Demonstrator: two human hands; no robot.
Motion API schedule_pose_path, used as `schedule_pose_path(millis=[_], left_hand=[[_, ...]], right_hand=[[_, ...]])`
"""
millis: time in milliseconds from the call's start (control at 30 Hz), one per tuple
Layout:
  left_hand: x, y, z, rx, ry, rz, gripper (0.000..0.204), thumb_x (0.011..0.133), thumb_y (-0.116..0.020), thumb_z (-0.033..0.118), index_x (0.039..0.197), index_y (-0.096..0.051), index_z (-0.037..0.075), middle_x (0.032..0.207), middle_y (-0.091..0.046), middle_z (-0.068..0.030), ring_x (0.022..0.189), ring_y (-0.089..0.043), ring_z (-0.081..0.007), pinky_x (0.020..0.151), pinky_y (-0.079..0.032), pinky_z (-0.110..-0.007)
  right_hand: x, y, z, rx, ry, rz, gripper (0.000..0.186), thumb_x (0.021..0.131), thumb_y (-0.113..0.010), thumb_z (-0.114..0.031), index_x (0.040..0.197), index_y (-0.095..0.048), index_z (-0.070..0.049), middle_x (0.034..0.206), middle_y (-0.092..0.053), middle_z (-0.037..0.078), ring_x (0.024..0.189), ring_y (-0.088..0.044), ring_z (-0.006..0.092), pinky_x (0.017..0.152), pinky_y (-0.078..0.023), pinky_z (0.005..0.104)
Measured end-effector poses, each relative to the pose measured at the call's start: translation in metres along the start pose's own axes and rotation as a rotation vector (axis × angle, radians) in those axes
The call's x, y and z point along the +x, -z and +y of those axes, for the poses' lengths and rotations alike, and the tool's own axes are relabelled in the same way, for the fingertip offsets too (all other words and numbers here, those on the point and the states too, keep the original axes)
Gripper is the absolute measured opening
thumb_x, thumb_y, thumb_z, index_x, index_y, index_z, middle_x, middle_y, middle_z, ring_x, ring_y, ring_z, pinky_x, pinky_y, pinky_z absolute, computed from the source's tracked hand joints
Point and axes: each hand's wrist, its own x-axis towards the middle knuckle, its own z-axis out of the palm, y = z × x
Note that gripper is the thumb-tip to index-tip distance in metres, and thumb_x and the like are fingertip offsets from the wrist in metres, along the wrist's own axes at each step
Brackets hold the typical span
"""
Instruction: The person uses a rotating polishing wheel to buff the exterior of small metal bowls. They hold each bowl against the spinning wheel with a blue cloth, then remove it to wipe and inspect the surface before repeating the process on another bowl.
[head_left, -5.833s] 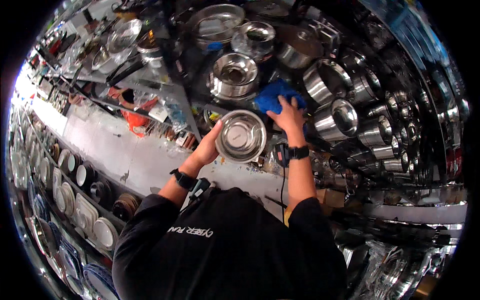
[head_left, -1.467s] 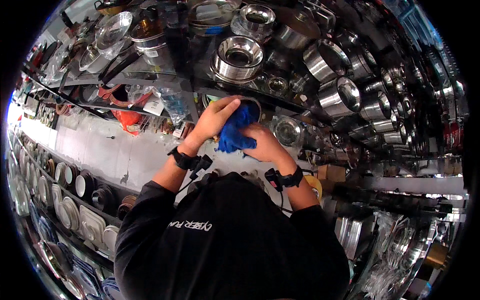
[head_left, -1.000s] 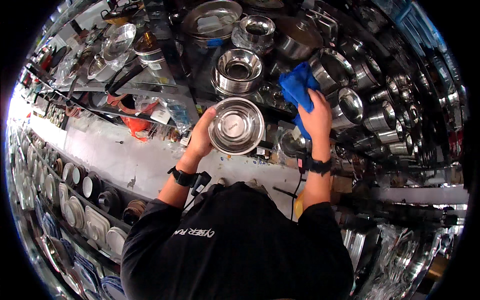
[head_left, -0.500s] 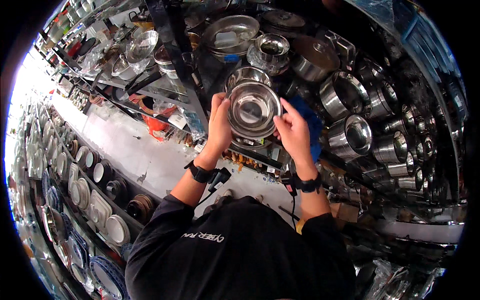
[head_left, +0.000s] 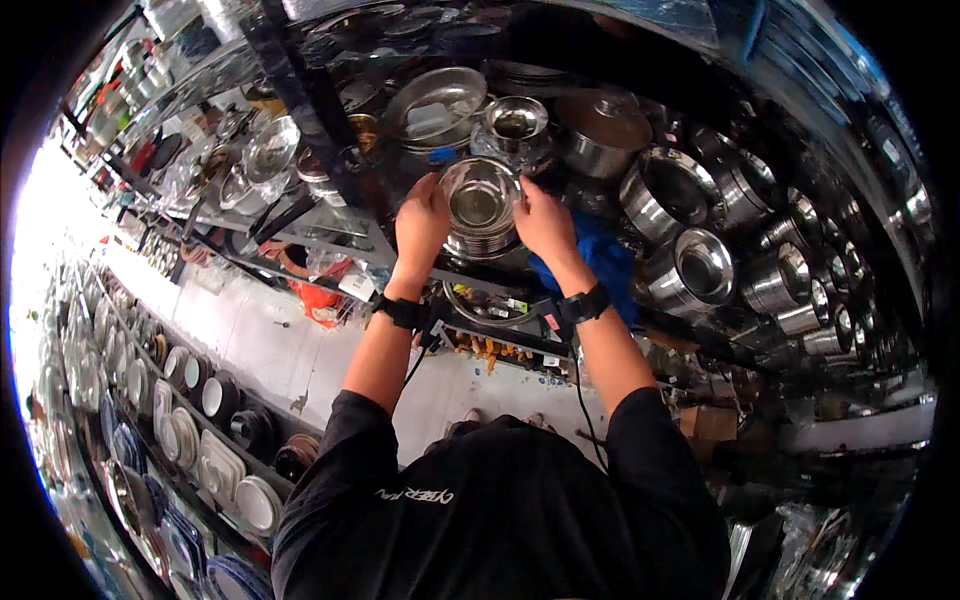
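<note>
A shiny stainless steel bowl (head_left: 479, 203) sits at the top of a stack of matching bowls (head_left: 482, 243) near the shelf's front edge. My left hand (head_left: 422, 225) grips its rim on the left side, fingers closed around it. On the opposite side my right hand (head_left: 544, 222) pinches the rim, thumb toward the inside. Just behind the stack stands a smaller round steel pot (head_left: 516, 122) with a flared rim. A wide steel basin (head_left: 436, 100) holding a pale object is at its left, and a lidded pot (head_left: 603, 133) at its right.
Stacked steel pots (head_left: 668, 190) and steel bowls (head_left: 703, 262) fill the shelf at right. Blue cloth or plastic (head_left: 600, 262) lies beside my right forearm. A dark upright post (head_left: 325, 120) stands left. Racks of plates (head_left: 222, 465) line the aisle floor (head_left: 340, 365) at lower left.
Both hands have carried the bowl forward, away from my body, and down onto the stack. My view has shifted slightly, and both arms are straighter.
</note>
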Motion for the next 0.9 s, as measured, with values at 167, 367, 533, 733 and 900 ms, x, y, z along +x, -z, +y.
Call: schedule_pose_path(millis=[167, 367, 533, 733, 900], left_hand=[[0.004, -0.01, -0.024, 0.125, -0.062, -0.084, 0.036, 0.092, -0.048, 0.023, 0.111, -0.061, -0.004, 0.109, -0.062, -0.0247, 0.103, -0.06, -0.0383, 0.089, -0.048, -0.041], [0.008, -0.013, -0.042, 0.036, -0.133, -0.095, 0.037, 0.093, -0.049, 0.022, 0.118, -0.056, -0.004, 0.116, -0.058, -0.0256, 0.108, -0.055, -0.04, 0.093, -0.044, -0.042], [-0.038, 0.022, 0.06, -0.324, -0.334, -0.017, 0.029, 0.087, -0.057, 0.01, 0.113, -0.058, -0.003, 0.11, -0.061, -0.0184, 0.103, -0.057, -0.032, 0.092, -0.043, -0.038], [-0.147, -0.04, 0.123, -0.74, -0.346, -0.969, 0.015, 0.084, -0.058, 0.002, 0.098, -0.064, 0.0, 0.087, -0.067, -0.0103, 0.077, -0.063, -0.019, 0.069, -0.05, -0.029], [-0.25, -0.134, 0.126, -0.681, 0.064, -1.537, 0.013, 0.089, -0.059, 0.011, 0.096, -0.064, 0.001, 0.084, -0.067, -0.0071, 0.073, -0.063, -0.0124, 0.063, -0.048, -0.026]], right_hand=[[0.001, -0.001, -0.004, -0.138, -0.053, -0.055, 0.044, 0.084, -0.053, -0.025, 0.126, -0.054, -0.012, 0.094, -0.066, 0.021, 0.086, -0.063, 0.0391, 0.076, -0.051, 0.0491], [-0.016, -0.003, 0.012, -0.03, -0.027, 0.0, 0.048, 0.089, -0.054, -0.033, 0.131, -0.05, -0.011, 0.082, -0.065, 0.018, 0.072, -0.061, 0.0363, 0.063, -0.048, 0.0446], [-0.108, 0.066, 0.011, 0.278, -0.014, -0.2, 0.037, 0.09, -0.061, -0.025, 0.125, -0.057, -0.01, 0.068, -0.059, 0.006, 0.057, -0.05, 0.0142, 0.053, -0.04, 0.032], [-0.252, 0.12, 0.084, 0.575, -0.29, -0.606, 0.024, 0.088, -0.061, -0.027, 0.099, -0.069, -0.007, 0.074, -0.066, 0.004, 0.061, -0.057, 0.0107, 0.057, -0.045, 0.0267], [-0.377, 0.13, 0.181, 0.526, -0.766, -0.404, 0.025, 0.087, -0.058, -0.026, 0.089, -0.068, -0.004, 0.069, -0.064, 0.003, 0.056, -0.057, 0.0128, 0.053, -0.047, 0.0282]])
